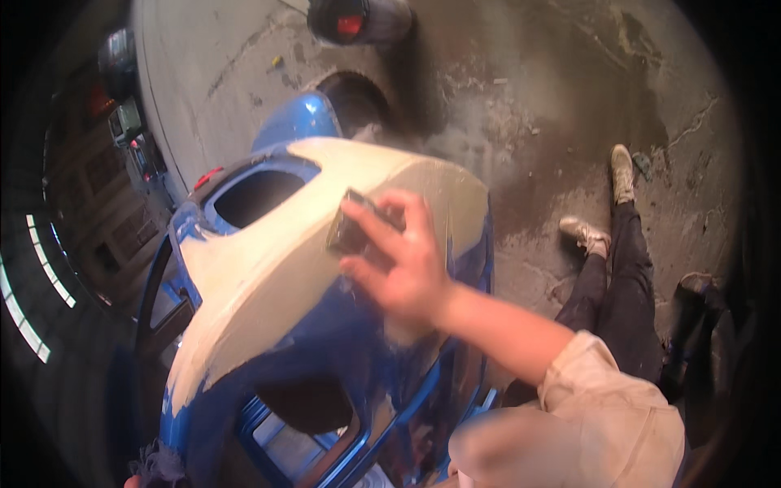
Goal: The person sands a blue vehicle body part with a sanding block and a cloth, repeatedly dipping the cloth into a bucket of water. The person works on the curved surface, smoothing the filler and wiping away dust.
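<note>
A large blue vehicle body panel [370,313] fills the middle, with window-like openings cut in it. Cream filler [244,281] covers its upper curve in a broad band. My right hand [407,264] reaches across from the lower right. Its fingers and thumb close round a dark sanding block [350,229], which lies against the filler. At the lower left edge only a sliver of my left hand [133,482] shows, beside a grey frayed, mesh-like piece [159,462]; its fingers are hidden.
Beyond the panel stand a dark bucket [378,20] with something red inside and a blue rounded part [301,120] by a dark wheel-like shape. Legs in black trousers [630,260] and light shoes are at right. The concrete floor [521,106] is stained and littered.
</note>
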Tool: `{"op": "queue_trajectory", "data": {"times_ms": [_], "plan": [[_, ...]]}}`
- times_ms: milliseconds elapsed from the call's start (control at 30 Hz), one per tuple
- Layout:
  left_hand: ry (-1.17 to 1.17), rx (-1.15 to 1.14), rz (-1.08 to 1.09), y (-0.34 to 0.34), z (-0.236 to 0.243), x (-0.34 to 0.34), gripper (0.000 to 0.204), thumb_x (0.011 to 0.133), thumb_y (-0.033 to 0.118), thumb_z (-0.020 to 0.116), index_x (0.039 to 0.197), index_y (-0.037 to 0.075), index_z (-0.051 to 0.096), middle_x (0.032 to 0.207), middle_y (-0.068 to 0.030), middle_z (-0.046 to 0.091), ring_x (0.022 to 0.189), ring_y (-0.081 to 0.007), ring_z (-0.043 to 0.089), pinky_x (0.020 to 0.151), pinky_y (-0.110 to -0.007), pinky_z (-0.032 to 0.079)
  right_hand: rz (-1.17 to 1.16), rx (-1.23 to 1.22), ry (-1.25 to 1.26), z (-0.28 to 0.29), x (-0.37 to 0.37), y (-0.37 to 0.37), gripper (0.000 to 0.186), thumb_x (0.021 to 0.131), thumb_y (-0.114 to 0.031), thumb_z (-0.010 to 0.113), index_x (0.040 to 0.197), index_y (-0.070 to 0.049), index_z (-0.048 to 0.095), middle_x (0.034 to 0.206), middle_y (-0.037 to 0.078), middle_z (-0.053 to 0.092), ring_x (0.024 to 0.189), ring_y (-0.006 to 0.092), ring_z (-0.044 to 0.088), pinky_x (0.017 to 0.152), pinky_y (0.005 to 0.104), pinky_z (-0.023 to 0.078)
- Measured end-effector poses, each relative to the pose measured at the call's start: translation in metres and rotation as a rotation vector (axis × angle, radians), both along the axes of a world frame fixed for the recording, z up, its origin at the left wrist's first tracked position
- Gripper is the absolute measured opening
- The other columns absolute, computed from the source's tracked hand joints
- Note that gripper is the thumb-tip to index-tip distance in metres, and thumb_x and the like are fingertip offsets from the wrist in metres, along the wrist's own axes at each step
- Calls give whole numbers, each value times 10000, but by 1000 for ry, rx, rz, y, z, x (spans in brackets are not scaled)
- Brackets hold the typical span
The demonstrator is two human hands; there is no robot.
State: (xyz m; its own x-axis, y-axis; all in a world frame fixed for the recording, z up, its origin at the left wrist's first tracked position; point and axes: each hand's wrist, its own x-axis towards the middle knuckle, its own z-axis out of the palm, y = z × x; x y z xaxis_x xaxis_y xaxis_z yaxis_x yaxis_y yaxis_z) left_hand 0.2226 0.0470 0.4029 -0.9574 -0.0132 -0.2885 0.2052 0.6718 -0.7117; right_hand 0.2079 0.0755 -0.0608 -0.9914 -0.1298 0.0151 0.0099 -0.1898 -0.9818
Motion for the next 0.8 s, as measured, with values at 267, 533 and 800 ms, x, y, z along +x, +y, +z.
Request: {"op": "queue_trajectory", "data": {"times_ms": [267,533,800], "plan": [[-57,15,-56,-1,-1,-13,327,836,203,878,775,54,593,923,-196,669,859,-405,695,735,-466,573,10,73,-417,-58,-23,-9,521,950,-322,755,1429,-144,655,1195,134,509,1131,286,534,1020,404,463],[-69,6,-55,-2,-4,-19,314,841,194,874,786,54,599,958,-202,679,878,-406,693,757,-471,565,-104,198,-503,-145,-9,-5,469,976,-342,722,1391,-130,670,1174,173,536,1077,312,560,981,406,493],[-42,-54,-31,2,-8,-2,300,847,165,859,774,38,597,935,-201,681,886,-395,691,759,-475,557,-1,-16,-166,-54,-3,-16,515,951,-335,748,1421,-144,658,1257,150,498,1163,308,529,1029,420,462]]}}
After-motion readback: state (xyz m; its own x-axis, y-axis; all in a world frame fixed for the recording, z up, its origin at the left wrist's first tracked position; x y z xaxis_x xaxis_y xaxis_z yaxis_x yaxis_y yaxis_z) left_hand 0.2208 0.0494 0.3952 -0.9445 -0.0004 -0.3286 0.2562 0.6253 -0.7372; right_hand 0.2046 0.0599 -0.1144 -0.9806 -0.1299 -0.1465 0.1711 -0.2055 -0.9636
